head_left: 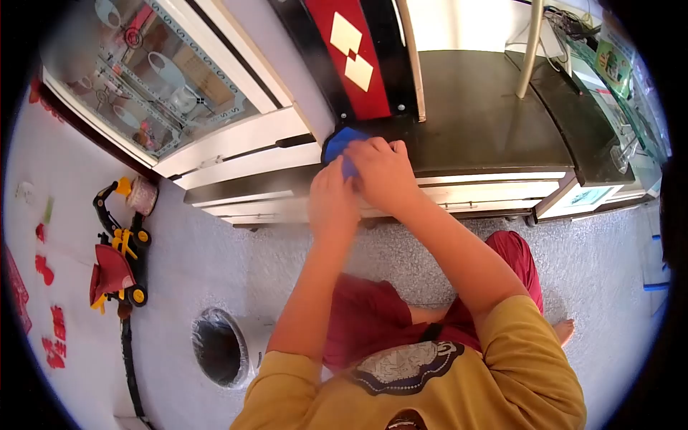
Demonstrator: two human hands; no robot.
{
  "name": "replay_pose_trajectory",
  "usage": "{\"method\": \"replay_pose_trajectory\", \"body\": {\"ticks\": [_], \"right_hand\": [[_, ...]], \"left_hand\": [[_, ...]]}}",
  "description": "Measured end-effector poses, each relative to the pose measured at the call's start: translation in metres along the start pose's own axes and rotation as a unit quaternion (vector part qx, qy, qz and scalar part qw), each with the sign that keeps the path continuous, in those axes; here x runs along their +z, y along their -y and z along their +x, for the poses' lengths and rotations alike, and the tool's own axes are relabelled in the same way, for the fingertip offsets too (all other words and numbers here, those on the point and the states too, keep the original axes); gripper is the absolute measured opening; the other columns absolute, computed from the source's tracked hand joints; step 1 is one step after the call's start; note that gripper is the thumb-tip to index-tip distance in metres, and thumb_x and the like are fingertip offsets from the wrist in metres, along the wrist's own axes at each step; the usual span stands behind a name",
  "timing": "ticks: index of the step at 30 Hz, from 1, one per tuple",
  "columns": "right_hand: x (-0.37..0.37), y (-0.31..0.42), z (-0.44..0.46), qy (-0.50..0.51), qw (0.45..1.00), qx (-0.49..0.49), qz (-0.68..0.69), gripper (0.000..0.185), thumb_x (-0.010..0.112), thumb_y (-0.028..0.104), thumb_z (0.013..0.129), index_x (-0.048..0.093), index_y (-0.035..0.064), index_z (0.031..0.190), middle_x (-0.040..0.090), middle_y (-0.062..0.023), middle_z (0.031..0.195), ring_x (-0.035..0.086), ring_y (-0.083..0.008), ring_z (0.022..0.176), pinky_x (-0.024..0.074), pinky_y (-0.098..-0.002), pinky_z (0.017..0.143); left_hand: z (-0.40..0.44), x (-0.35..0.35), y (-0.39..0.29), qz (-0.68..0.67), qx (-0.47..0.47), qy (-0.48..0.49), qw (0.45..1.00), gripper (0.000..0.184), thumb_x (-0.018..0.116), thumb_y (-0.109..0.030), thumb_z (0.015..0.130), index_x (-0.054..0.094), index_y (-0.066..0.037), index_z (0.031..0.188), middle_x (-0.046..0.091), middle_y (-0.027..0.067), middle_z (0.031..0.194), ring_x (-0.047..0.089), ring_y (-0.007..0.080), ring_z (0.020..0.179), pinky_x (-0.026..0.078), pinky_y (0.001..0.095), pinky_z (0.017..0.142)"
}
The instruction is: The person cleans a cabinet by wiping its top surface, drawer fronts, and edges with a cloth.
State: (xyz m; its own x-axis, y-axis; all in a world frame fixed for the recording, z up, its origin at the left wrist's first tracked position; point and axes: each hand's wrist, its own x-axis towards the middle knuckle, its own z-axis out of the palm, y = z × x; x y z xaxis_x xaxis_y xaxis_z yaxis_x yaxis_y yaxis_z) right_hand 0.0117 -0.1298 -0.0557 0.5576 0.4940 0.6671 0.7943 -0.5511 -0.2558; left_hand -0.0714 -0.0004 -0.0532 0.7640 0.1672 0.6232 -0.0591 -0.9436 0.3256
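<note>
A blue cloth (344, 142) is bunched at the front edge of the dark cabinet top, below a red and black panel. My right hand (381, 172) lies over its right side with the fingers bent around it. Close beside, my left hand (334, 197) is blurred by motion; its fingers are drawn together at the lower edge of the cloth, where a strip of blue shows between both hands. Part of the cloth is hidden under my fingers.
The low cabinet (473, 115) runs to the right, with a pale pole (532, 50) and cables on it. A glass-door cabinet (179, 86) stands left. On the floor are a toy digger (118, 265) and a lined bin (221, 351).
</note>
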Motion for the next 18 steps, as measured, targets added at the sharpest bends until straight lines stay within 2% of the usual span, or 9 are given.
{"method": "replay_pose_trajectory", "body": {"ticks": [1, 4, 7, 9, 11, 12, 13, 17, 18], "right_hand": [[0.000, -0.001, -0.001, 0.003, 1.000, 0.006, -0.001, 0.052, 0.082, 0.020, 0.077, 0.069, 0.0095, 0.126, 0.066, -0.0027, 0.138, 0.058, -0.0241, 0.125, 0.0414, -0.0440, 0.097], [-0.017, -0.011, -0.012, -0.001, 1.000, 0.020, -0.014, 0.051, 0.082, 0.022, 0.078, 0.069, 0.0095, 0.126, 0.066, -0.0029, 0.139, 0.058, -0.0253, 0.126, 0.0421, -0.0449, 0.101], [-0.047, -0.038, -0.035, -0.008, 0.998, 0.026, -0.050, 0.057, 0.083, 0.020, 0.077, 0.069, 0.0095, 0.131, 0.066, -0.0023, 0.142, 0.058, -0.0265, 0.130, 0.0424, -0.0460, 0.106], [-0.069, -0.056, -0.052, -0.018, 0.997, 0.036, -0.066, 0.061, 0.084, 0.017, 0.076, 0.068, 0.0095, 0.134, 0.065, -0.0018, 0.144, 0.058, -0.0267, 0.131, 0.0424, -0.0459, 0.107], [-0.093, -0.071, -0.068, -0.021, 0.995, 0.052, -0.087, 0.065, 0.085, 0.012, 0.073, 0.067, 0.0097, 0.137, 0.064, -0.0019, 0.146, 0.058, -0.0269, 0.132, 0.0425, -0.0460, 0.109], [-0.104, -0.077, -0.076, -0.023, 0.993, 0.061, -0.095, 0.066, 0.084, 0.010, 0.073, 0.068, 0.0103, 0.137, 0.064, -0.0020, 0.146, 0.059, -0.0268, 0.132, 0.0425, -0.0455, 0.110], [-0.112, -0.084, -0.082, -0.033, 0.991, 0.058, -0.112, 0.065, 0.085, 0.014, 0.074, 0.068, 0.0094, 0.137, 0.065, -0.0029, 0.145, 0.059, -0.0266, 0.132, 0.0422, -0.0456, 0.110], [-0.127, -0.094, -0.094, -0.046, 0.985, 0.071, -0.152, 0.059, 0.081, 0.012, 0.078, 0.068, 0.0093, 0.136, 0.065, -0.0033, 0.145, 0.059, -0.0252, 0.132, 0.0424, -0.0434, 0.110], [-0.124, -0.093, -0.095, -0.051, 0.983, 0.067, -0.163, 0.058, 0.080, 0.011, 0.079, 0.068, 0.0090, 0.136, 0.065, -0.0035, 0.145, 0.059, -0.0252, 0.132, 0.0423, -0.0434, 0.110]], "left_hand": [[0.005, 0.001, -0.002, 0.006, -0.012, 0.021, 1.000, 0.043, 0.069, -0.010, 0.096, 0.063, -0.004, 0.138, 0.068, 0.0225, 0.131, 0.066, 0.0412, 0.120, 0.053, 0.0485, 0.101], [0.013, 0.006, -0.017, -0.032, 0.029, 0.069, 0.997, 0.042, 0.068, -0.010, 0.096, 0.062, -0.003, 0.137, 0.069, 0.0228, 0.132, 0.066, 0.0408, 0.121, 0.053, 0.0487, 0.102], [0.015, 0.027, -0.039, -0.022, 0.117, 0.083, 0.989, 0.045, 0.067, -0.011, 0.097, 0.059, 0.000, 0.140, 0.069, 0.0230, 0.132, 0.066, 0.0406, 0.122, 0.053, 0.0490, 0.104], [0.015, 0.041, -0.063, -0.058, 0.149, 0.115, 0.980, 0.047, 0.061, -0.009, 0.097, 0.055, 0.008, 0.141, 0.064, 0.0264, 0.137, 0.061, 0.0409, 0.130, 0.049, 0.0478, 0.111], [0.015, 0.053, -0.094, -0.080, 0.169, 0.120, 0.975, 0.048, 0.060, -0.007, 0.095, 0.054, 0.010, 0.140, 0.064, 0.0278, 0.138, 0.059, 0.0417, 0.132, 0.049, 0.0470, 0.112], [0.014, 0.061, -0.106, -0.088, 0.185, 0.109, 0.973, 0.047, 0.062, -0.008, 0.096, 0.054, 0.010, 0.139, 0.064, 0.0280, 0.137, 0.060, 0.0422, 0.131, 0.049, 0.0480, 0.111], [0.014, 0.069, -0.117, -0.097, 0.201, 0.097, 0.970, 0.047, 0.063, -0.009, 0.097, 0.054, 0.010, 0.139, 0.063, 0.0281, 0.137, 0.060, 0.0426, 0.131, 0.049, 0.0491, 0.110], [0.010, 0.091, -0.149, -0.046, 0.233, 0.035, 0.971, 0.045, 0.063, -0.005, 0.091, 0.056, 0.012, 0.132, 0.065, 0.0274, 0.129, 0.062, 0.0418, 0.125, 0.053, 0.0464, 0.106], [0.011, 0.091, -0.152, -0.041, 0.227, 0.009, 0.973, 0.040, 0.064, -0.004, 0.088, 0.059, 0.008, 0.126, 0.066, 0.0237, 0.123, 0.063, 0.0396, 0.121, 0.055, 0.0440, 0.103]]}}
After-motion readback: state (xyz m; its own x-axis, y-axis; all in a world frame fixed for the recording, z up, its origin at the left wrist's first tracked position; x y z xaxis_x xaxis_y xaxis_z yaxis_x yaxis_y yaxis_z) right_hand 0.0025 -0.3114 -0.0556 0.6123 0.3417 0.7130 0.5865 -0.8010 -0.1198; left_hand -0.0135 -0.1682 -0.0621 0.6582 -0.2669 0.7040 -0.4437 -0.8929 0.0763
